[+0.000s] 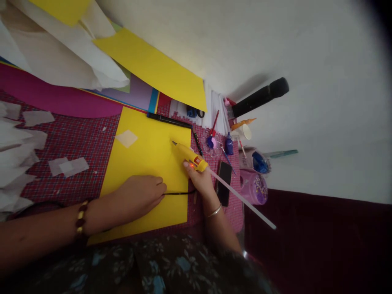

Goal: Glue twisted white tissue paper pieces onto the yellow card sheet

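Glue gun (188,157) is gripped in the right hand (200,181), the fingers closed round its handle, with the nozzle laid low over the right edge of the yellow sheet (143,163). A red lamp is seen lit on its body. A long glue stick (241,198) juts out behind, clear of the wrist, so the grip appears chosen to keep the back of the gun free. The yellow sheet is spread on the checked cloth (79,139) of the counter, and the left hand (137,196) is laid palm down on its lower part, seemingly to keep it from sliding. The fingers there are loosely curled beside the black cord (179,193), which runs across the sheet towards the gun; whether the cord is pinched cannot be told. A small cream diamond of paper (126,138) lies on the upper left of the sheet, well apart from the nozzle. A black phone (224,181) and a pink cup (253,185) are kept off to the right, away from the sheet.
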Motion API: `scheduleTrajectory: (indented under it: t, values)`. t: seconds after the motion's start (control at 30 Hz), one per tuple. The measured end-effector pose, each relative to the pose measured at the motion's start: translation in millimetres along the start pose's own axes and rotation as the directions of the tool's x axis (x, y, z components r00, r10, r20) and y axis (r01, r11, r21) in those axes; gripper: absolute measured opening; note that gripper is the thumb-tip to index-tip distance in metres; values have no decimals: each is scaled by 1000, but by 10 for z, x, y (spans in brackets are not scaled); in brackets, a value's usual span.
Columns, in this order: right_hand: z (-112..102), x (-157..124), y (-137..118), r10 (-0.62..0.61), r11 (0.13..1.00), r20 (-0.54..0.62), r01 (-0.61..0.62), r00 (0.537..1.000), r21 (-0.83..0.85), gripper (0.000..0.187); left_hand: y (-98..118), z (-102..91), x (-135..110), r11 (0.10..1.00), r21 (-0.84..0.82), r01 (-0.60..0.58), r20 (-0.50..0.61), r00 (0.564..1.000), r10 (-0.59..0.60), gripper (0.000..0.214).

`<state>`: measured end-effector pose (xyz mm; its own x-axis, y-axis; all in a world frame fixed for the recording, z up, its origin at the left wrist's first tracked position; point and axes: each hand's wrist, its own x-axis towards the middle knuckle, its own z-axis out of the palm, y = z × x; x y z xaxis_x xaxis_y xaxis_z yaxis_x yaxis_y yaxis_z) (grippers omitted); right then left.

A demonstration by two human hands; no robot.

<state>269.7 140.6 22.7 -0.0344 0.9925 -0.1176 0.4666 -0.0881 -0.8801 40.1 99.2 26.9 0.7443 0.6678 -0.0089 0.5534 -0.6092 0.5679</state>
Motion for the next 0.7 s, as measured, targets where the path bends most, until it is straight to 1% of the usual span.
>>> scheduleTrajectory:
  t: [0.07, 0.13, 0.23, 0.37, 0.53, 0.7]
  values:
    - [0, 0, -1, 30, 999, -6, -30, 1000, 24, 38, -1, -3, -1, 1000, 4, 9, 25, 1000, -9, 21]
    - [8, 9, -39, 71, 996, -40, -69, 997, 51, 38, -2, -5, -2, 1000, 13, 13, 46, 999, -14, 20]
    - [26, 32, -116, 104, 990, -47, -99, 993, 99, 38, -6, -4, -3, 1000, 15, 13, 47, 999, -14, 19]
    - [34, 35, -122, 103, 989, -37, -99, 994, 108, 36, 1, -9, 0, 999, 32, 5, 49, 999, -6, 19]
    - [19, 19, -44, 35, 998, -13, -34, 999, 54, 33, 1, -3, 2, 998, 58, -14, 28, 1000, 12, 21]
    - [23, 34, -101, 96, 995, -54, -94, 994, 42, 39, -21, 29, 1, 999, 47, -26, 10, 1000, 25, 22]
